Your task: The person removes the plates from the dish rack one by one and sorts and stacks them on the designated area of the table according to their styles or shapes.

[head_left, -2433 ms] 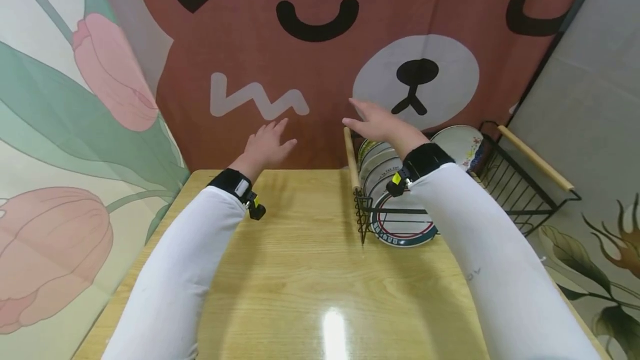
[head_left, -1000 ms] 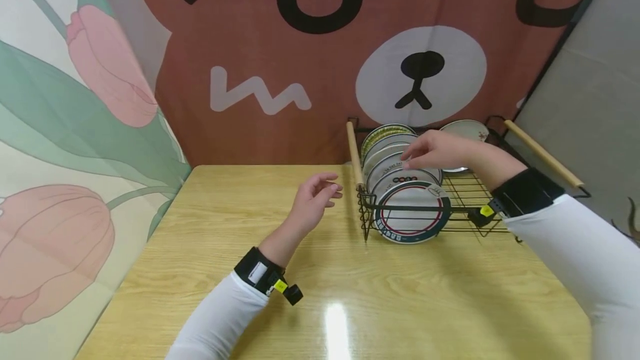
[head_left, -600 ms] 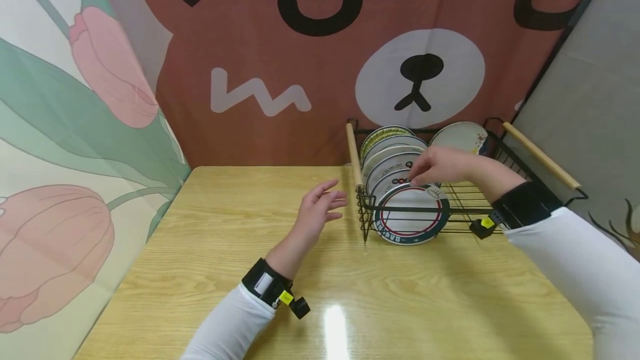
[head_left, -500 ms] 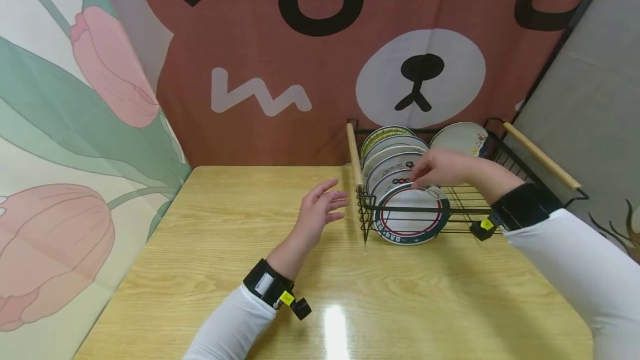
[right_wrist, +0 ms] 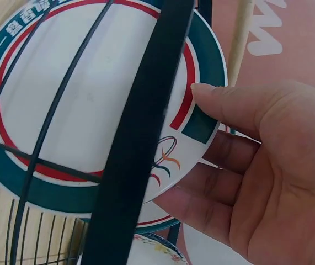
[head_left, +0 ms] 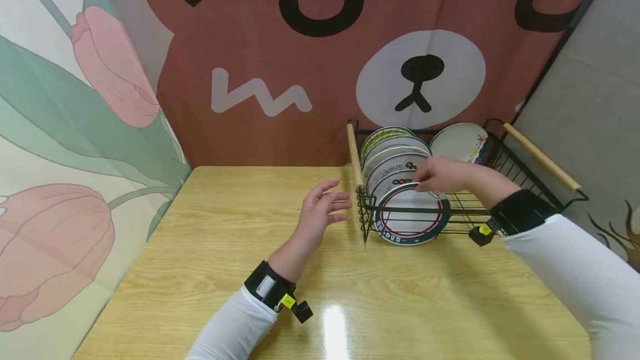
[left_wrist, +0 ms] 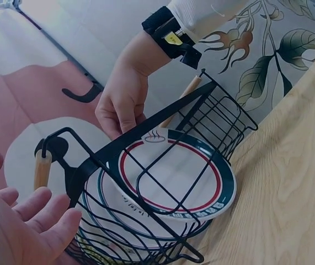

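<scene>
A white plate with a dark green rim and red ring [head_left: 412,200] stands frontmost in a black wire dish rack [head_left: 467,211]. My right hand [head_left: 442,174] pinches its upper edge. In the right wrist view the thumb [right_wrist: 218,102] lies on the plate's face, with the fingers [right_wrist: 209,179] behind the rim. Open and holding nothing, my left hand [head_left: 317,213] is over the table just left of the rack. Behind the front plate, several other plates [head_left: 395,165] stand in a row, partly hidden.
Another white plate with a floral edge [head_left: 457,140] stands at the rack's back right. Wooden handles [head_left: 354,154] top the rack's two ends. The rack sits at the back right of the wooden table [head_left: 240,226], against a printed cloth backdrop [head_left: 240,143].
From above the rack, my right hand has come down onto the front plate's rim, its thumb and fingers closing there. My left hand has moved right and nearer the rack's left end.
</scene>
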Action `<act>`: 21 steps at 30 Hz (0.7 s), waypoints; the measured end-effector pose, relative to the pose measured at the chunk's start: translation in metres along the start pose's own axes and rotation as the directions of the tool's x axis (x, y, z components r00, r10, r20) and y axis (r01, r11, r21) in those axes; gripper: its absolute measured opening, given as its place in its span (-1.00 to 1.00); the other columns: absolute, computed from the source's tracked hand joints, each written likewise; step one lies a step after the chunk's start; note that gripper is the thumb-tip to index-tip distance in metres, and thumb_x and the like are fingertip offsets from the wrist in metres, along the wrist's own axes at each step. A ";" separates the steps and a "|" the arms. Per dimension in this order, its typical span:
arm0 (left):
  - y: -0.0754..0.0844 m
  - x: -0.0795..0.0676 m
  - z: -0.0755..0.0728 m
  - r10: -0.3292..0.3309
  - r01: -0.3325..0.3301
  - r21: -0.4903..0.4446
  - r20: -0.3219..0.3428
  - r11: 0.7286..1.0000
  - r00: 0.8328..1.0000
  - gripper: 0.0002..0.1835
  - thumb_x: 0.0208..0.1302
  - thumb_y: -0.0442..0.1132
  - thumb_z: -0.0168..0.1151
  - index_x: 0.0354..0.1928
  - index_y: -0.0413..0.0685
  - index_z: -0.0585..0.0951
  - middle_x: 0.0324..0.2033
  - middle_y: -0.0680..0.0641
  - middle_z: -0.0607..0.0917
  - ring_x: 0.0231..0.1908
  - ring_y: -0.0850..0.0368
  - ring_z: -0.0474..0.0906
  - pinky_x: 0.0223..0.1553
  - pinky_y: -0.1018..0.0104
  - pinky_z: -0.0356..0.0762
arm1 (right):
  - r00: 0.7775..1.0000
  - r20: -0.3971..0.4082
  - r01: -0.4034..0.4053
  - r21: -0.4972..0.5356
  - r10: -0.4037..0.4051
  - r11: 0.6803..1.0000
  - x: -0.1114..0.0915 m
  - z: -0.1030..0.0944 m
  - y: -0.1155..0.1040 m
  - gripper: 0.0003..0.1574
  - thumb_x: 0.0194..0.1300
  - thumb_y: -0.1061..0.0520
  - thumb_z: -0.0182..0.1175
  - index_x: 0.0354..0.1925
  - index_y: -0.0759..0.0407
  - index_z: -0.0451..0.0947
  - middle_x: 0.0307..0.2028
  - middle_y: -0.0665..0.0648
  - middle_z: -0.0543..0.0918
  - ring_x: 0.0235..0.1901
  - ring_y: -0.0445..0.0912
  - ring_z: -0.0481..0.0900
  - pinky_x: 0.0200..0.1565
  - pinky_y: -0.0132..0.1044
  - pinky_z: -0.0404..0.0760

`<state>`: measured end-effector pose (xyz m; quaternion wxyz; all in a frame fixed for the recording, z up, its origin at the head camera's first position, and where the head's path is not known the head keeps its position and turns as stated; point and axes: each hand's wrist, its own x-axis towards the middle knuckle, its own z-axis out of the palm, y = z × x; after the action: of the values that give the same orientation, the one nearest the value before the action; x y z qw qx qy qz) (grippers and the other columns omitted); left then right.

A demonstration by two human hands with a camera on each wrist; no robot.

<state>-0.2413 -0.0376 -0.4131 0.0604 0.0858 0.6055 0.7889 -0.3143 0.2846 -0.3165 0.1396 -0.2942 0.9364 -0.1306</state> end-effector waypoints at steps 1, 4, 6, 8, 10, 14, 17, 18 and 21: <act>0.000 0.000 0.000 0.002 -0.002 0.000 0.000 1.000 1.000 -0.58 0.58 -0.19 -0.05 0.38 -0.04 0.45 0.17 -0.37 0.66 0.00 -0.03 0.76 0.05 -0.03 0.73 | 1.000 -0.004 0.000 -0.008 0.000 1.000 -0.001 -0.001 -0.001 -0.86 0.40 0.20 0.27 -0.24 0.11 0.79 -0.41 -0.02 0.59 -0.38 -0.15 0.44 -0.30 -0.27 0.46; 0.001 0.002 -0.002 0.010 -0.010 -0.001 -0.008 1.000 1.000 -0.58 0.57 -0.18 -0.03 0.38 -0.04 0.45 0.15 -0.37 0.67 0.02 -0.08 0.75 0.00 0.03 0.75 | 1.000 -0.012 -0.015 -0.027 0.015 1.000 -0.004 -0.008 -0.004 -0.84 0.43 0.18 0.25 -0.26 0.10 0.77 -0.43 -0.01 0.55 -0.39 -0.13 0.43 -0.31 -0.25 0.44; 0.002 0.003 -0.004 0.018 -0.018 0.002 -0.014 1.000 1.000 -0.58 0.57 -0.17 -0.03 0.38 -0.03 0.44 0.15 -0.37 0.67 0.05 -0.13 0.75 -0.03 0.07 0.76 | 1.000 -0.017 -0.027 -0.030 0.026 0.999 -0.006 -0.015 -0.006 -0.83 0.44 0.16 0.24 -0.24 0.11 0.76 -0.41 0.01 0.56 -0.38 -0.12 0.43 -0.31 -0.24 0.44; 0.004 0.005 -0.006 0.019 -0.019 0.002 -0.018 1.000 1.000 -0.57 0.56 -0.16 -0.02 0.39 0.00 0.43 0.15 -0.36 0.67 0.07 -0.16 0.74 -0.06 0.12 0.76 | 0.999 -0.020 -0.032 -0.037 0.032 0.999 -0.007 -0.023 -0.008 -0.82 0.45 0.13 0.23 -0.19 0.12 0.77 -0.36 0.01 0.62 -0.35 -0.13 0.47 -0.28 -0.23 0.48; 0.007 0.007 -0.008 0.021 -0.021 0.005 -0.019 1.000 1.000 -0.56 0.56 -0.15 -0.02 0.41 0.03 0.42 0.16 -0.37 0.67 0.08 -0.18 0.73 -0.07 0.13 0.76 | 0.999 -0.018 -0.037 -0.032 0.037 0.999 -0.007 -0.032 -0.008 -0.81 0.46 0.13 0.23 -0.17 0.15 0.77 -0.34 0.05 0.65 -0.35 -0.13 0.48 -0.27 -0.24 0.50; 0.013 0.011 -0.013 0.026 -0.026 0.004 -0.027 1.000 0.999 -0.55 0.57 -0.14 -0.01 0.43 0.09 0.41 0.16 -0.36 0.67 0.07 -0.16 0.74 -0.04 0.10 0.76 | 0.997 -0.030 -0.076 -0.026 0.075 0.997 -0.005 -0.051 -0.009 -0.81 0.46 0.13 0.23 -0.16 0.14 0.77 -0.30 0.08 0.69 -0.34 -0.12 0.51 -0.28 -0.24 0.54; 0.016 0.012 -0.017 0.022 -0.022 0.012 -0.031 1.000 0.999 -0.55 0.58 -0.12 -0.01 0.44 0.13 0.40 0.15 -0.34 0.68 0.05 -0.14 0.75 0.00 0.04 0.75 | 0.991 -0.053 -0.123 -0.044 0.121 0.991 -0.005 -0.064 -0.009 -0.77 0.46 0.08 0.24 -0.08 0.13 0.77 -0.21 0.10 0.72 -0.29 -0.08 0.55 -0.29 -0.22 0.58; 0.017 0.012 -0.018 0.016 -0.016 0.012 -0.032 1.000 0.999 -0.55 0.58 -0.12 -0.01 0.44 0.14 0.40 0.15 -0.33 0.69 0.04 -0.13 0.75 0.00 0.03 0.75 | 0.989 -0.061 -0.134 -0.042 0.132 0.990 -0.005 -0.067 -0.009 -0.75 0.46 0.07 0.24 -0.06 0.14 0.77 -0.19 0.12 0.73 -0.27 -0.07 0.56 -0.30 -0.22 0.59; 0.019 0.012 -0.021 -0.002 0.003 0.019 -0.031 1.000 1.000 -0.55 0.59 -0.13 -0.02 0.44 0.17 0.40 0.15 -0.32 0.69 0.02 -0.10 0.76 -0.01 0.03 0.75 | 0.982 -0.084 -0.168 -0.019 0.166 0.986 -0.006 -0.077 -0.007 -0.70 0.48 0.03 0.22 -0.01 0.15 0.76 -0.14 0.17 0.72 -0.26 -0.01 0.55 -0.36 -0.16 0.60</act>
<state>-0.2569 -0.0596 -0.3996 0.0512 0.0735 0.6139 0.7843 -0.3318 0.2948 -0.2413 0.1076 -0.2106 0.9644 -0.1182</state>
